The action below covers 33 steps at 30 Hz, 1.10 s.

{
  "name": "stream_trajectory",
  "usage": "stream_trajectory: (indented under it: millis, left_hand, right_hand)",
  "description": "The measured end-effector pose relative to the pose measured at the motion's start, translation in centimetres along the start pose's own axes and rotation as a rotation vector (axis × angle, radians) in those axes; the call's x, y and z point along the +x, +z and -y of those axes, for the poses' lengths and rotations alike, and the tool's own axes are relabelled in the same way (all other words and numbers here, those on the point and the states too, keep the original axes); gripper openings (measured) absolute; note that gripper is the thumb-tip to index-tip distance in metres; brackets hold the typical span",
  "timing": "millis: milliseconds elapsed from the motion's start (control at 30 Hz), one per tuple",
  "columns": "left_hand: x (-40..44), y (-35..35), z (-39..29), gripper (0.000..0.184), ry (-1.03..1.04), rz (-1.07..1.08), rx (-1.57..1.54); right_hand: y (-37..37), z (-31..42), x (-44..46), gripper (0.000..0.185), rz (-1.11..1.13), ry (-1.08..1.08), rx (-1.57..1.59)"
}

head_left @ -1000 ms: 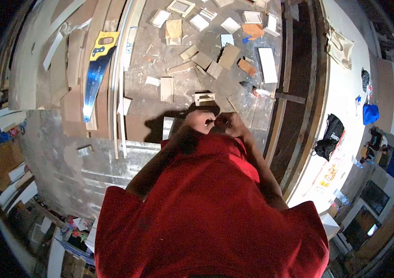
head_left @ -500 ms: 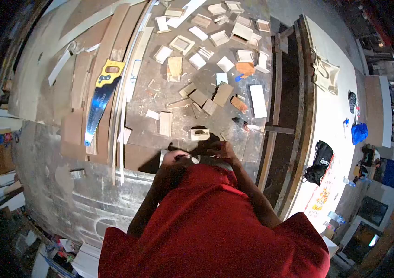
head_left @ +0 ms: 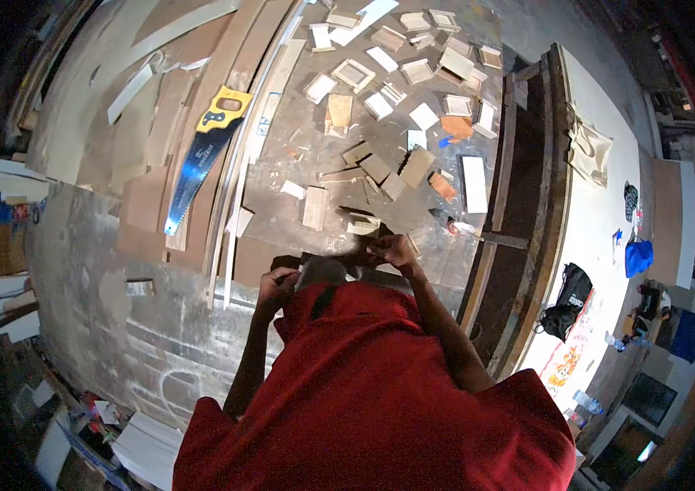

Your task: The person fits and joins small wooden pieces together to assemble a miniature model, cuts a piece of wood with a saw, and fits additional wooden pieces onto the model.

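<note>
Both hands have drawn apart since half a second ago: the left hand now sits farther left and the right hand slightly higher, while the whole view has shifted too, carrying the yellow-handled handsaw right and up in the frame. Both hands are at the lower centre, beside the front of the red T-shirt. Left fingers look curled inward; right fingers are bent, with their tips toward the middle. Shadow and blur hide the tips, so I cannot tell whether either hand pinches anything.

Just above the right hand, near the centre, a small wooden frame rests on the work surface, apparently untouched. A pale wooden block lies to its left, a white board to its upper right.

Handling at the waist seems the step in hand; reaching the frame would call for extending the right arm up-frame.
</note>
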<state>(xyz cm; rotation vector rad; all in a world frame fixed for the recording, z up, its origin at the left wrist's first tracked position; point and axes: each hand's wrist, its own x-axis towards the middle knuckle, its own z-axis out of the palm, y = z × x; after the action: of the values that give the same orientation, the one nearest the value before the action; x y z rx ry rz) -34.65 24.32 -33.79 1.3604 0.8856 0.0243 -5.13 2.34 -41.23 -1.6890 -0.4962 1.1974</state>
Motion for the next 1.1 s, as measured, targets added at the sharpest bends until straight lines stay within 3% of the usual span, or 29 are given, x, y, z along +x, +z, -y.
stream_trajectory:
  millis: [67, 100, 167, 300, 367, 400, 467, 500, 600, 667, 700, 733, 800, 833, 867, 933, 967, 1033, 1067, 1100]
  left_hand:
    - [0.2, 0.2, 0.8, 0.010, 0.158, -0.042, -0.006]
    - [0.3, 0.2, 0.9, 0.012, 0.247, -0.047, -0.001]
    - [-0.1, 0.1, 0.3, 0.014, 0.196, -0.061, -0.026]
    - [0.6, -0.1, 0.9, 0.021, 0.254, -0.117, 0.010]
    - [0.5, -0.6, 0.6, 0.022, 0.265, -0.139, 0.012]
    - [0.1, -0.7, -0.2, 0.023, 0.258, -0.143, 0.011]
    - [-0.4, -0.8, -1.4, 0.024, 0.257, -0.152, 0.007]
    - [-0.6, -0.8, -1.8, 0.022, 0.222, -0.163, 0.011]
    - [-0.7, -0.9, -1.4, 0.016, 0.278, -0.211, 0.052]
    - [-0.6, -0.6, -0.8, 0.012, 0.287, -0.215, 0.015]
    - [-0.4, -0.4, -0.6, 0.011, 0.346, -0.233, 0.006]
    - [-0.6, -0.2, -1.2, 0.011, 0.353, -0.235, 0.003]
    - [-1.6, -0.1, -3.7, 0.010, 0.169, -0.209, -0.149]
    - [-2.2, 0.0, -5.4, 0.011, 0.151, -0.247, -0.154]
    - [-2.7, -0.4, -7.1, 0.011, 0.197, -0.264, -0.079]
    - [-4.3, -1.4, -11.4, 0.010, 0.243, -0.343, -0.055]
    - [-5.0, -1.6, -13.4, 0.010, 0.323, -0.451, -0.001]
    - [-6.3, -2.9, -16.6, 0.006, 0.328, -0.483, -0.045]
    - [-6.9, -3.2, -18.2, 0.005, 0.346, -0.523, -0.058]
    - [-7.7, -3.5, -19.5, 0.005, 0.318, -0.549, -0.058]
  right_hand:
    - [0.4, -1.0, 0.9, 0.029, 0.032, -0.041, -0.034]
    - [0.8, 0.6, 0.6, 0.028, 0.028, -0.160, -0.114]
    - [1.5, 2.9, -0.2, 0.027, 0.026, -0.277, -0.194]
    - [1.9, 4.5, -0.6, 0.025, -0.004, -0.145, -0.102]
    - [0.8, 1.3, 0.0, 0.026, 0.015, -0.137, -0.120]
    - [-0.4, -3.1, 1.0, 0.028, 0.118, -0.095, -0.058]
    - [-1.1, -4.7, 1.1, 0.031, 0.223, -0.056, -0.003]
    - [-1.2, -2.9, 0.3, 0.031, 0.300, -0.261, -0.039]
    - [0.2, 4.7, -1.8, 0.033, 0.364, 0.080, 0.158]
    - [1.2, 7.6, 1.8, 0.038, 0.775, -0.130, -0.685]
    - [4.1, 14.9, 1.8, 0.042, 0.834, 0.050, -0.884]
    - [3.8, 12.0, 5.3, 0.041, 0.857, -0.340, -0.917]
    - [6.1, 19.1, 9.2, 0.035, 0.622, -0.204, -0.829]
    - [7.8, 20.8, 12.8, 0.028, 0.465, -0.652, -1.179]
    - [9.0, 25.9, 14.9, 0.017, 0.477, -0.750, -0.966]
    - [10.6, 25.4, 26.7, 0.011, 0.180, -1.260, -1.016]
    - [12.3, 24.4, 32.0, 0.018, -0.081, -1.175, -1.027]
    - [15.2, 32.0, 32.3, 0.040, -0.061, -0.522, -0.976]
    - [15.9, 30.3, 37.5, 0.056, -0.126, -0.737, -0.964]
    - [17.2, 35.2, 33.8, 0.067, -0.035, -0.508, -0.881]
